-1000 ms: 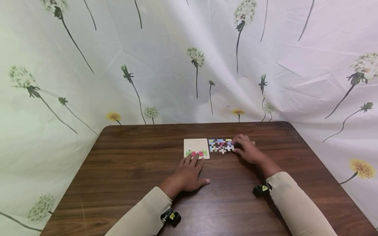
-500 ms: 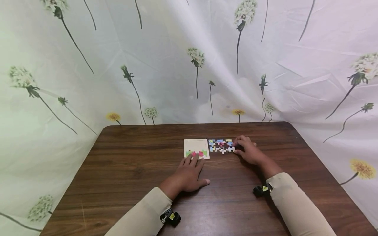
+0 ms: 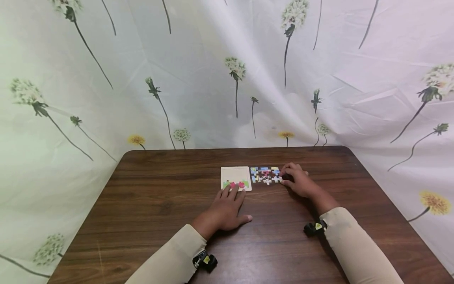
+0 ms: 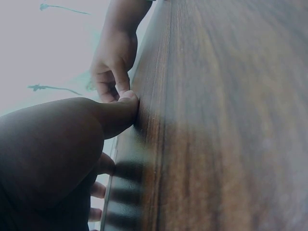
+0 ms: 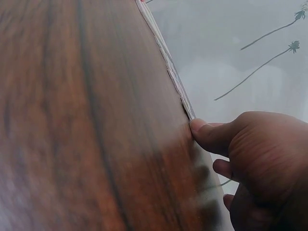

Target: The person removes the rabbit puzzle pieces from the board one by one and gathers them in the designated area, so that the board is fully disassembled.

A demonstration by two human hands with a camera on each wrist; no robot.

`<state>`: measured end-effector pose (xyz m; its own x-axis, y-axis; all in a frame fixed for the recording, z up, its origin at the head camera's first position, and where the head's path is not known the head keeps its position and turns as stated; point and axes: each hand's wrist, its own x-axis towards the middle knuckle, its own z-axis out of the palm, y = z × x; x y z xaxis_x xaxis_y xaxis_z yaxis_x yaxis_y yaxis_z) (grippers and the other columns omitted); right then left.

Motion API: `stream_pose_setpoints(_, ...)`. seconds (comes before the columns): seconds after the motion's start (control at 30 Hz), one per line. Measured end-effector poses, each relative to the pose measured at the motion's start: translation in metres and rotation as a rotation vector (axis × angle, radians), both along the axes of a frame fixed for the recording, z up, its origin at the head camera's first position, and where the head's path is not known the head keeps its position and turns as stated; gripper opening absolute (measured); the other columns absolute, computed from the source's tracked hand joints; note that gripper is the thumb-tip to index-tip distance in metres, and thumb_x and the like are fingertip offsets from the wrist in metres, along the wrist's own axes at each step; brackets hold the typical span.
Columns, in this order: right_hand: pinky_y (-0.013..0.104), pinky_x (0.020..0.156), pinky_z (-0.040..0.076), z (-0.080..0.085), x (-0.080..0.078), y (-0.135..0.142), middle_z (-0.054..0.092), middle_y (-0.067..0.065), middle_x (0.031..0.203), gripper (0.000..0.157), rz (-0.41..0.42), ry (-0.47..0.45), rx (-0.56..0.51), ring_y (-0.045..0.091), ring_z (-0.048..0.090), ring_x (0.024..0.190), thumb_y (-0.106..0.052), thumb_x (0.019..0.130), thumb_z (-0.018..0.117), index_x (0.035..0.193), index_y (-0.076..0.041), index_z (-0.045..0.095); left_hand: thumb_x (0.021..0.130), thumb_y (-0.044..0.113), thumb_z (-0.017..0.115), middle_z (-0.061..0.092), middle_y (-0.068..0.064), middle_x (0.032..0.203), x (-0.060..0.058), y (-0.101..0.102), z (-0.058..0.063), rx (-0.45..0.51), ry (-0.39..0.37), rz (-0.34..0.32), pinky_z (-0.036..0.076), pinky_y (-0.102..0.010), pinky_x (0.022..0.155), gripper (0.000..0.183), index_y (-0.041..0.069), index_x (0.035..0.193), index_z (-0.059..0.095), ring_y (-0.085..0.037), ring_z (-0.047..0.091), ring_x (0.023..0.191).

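A square pale puzzle board [image 3: 235, 173] lies near the middle of the table, with green and pink pieces along its near edge. My left hand [image 3: 225, 211] rests flat with fingers spread, fingertips over the board's near edge and covering part of that row. Right beside the board lies a group of loose colourful puzzle pieces [image 3: 265, 176] in two rows. At the right end of this group, my right hand [image 3: 299, 183] has its thumb and bent forefinger apart, touching the outer edge. In the right wrist view, the thumb [image 5: 207, 132] meets the edge of the flat pieces.
The brown wooden table [image 3: 159, 205] has rounded far corners. Behind it and at both sides hangs a white cloth [image 3: 198, 79] printed with dandelions. A small black camera is strapped to each wrist, over pale sleeves [image 3: 170, 256].
My right fingers have shifted slightly right, off the top of the end pieces to their outer edge, and small gaps between those pieces look different. My left hand has stayed still.
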<state>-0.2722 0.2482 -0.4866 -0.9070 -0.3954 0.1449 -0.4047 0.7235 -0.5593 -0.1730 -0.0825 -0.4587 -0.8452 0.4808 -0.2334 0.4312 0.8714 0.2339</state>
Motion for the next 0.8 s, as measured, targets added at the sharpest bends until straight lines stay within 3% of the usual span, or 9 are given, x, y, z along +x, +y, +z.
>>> stream_pose_setpoints(0.43,0.084,0.113,0.022,0.0033,-0.0009,-0.001,0.058,0.016,0.141,0.023,-0.01,-0.019,-0.009,0.043,0.046,0.138,-0.011,0.104,0.075,0.126,-0.006,0.076,0.106,0.068,0.057,0.019,-0.013,0.184,-0.0003,-0.0007,0.0012,0.026,0.02,-0.004,0.021,-0.06,0.137,0.09,0.016,0.175,0.03,-0.04,0.015,0.171)
stream_pose_setpoints(0.63,0.077,0.114,0.023,0.005,-0.0038,-0.0024,0.057,0.015,0.143,0.02,-0.012,-0.02,-0.024,0.042,0.045,0.139,-0.014,0.105,0.075,0.124,-0.007,0.076,0.107,0.066,0.057,0.014,-0.015,0.185,-0.0006,-0.0009,0.0013,0.043,-0.007,-0.004,0.017,-0.062,0.138,0.09,0.016,0.176,0.027,-0.042,0.009,0.172)
stream_pose_setpoints(0.8,0.077,0.11,0.026,0.0071,-0.0041,-0.0065,0.058,0.017,0.141,0.022,0.008,0.007,-0.014,0.042,0.046,0.135,-0.012,0.105,0.074,0.125,-0.005,0.076,0.107,0.067,0.057,0.018,-0.015,0.184,0.0004,-0.0012,0.0028,0.053,0.005,-0.005,0.02,-0.061,0.137,0.09,0.016,0.175,0.029,-0.042,0.013,0.171)
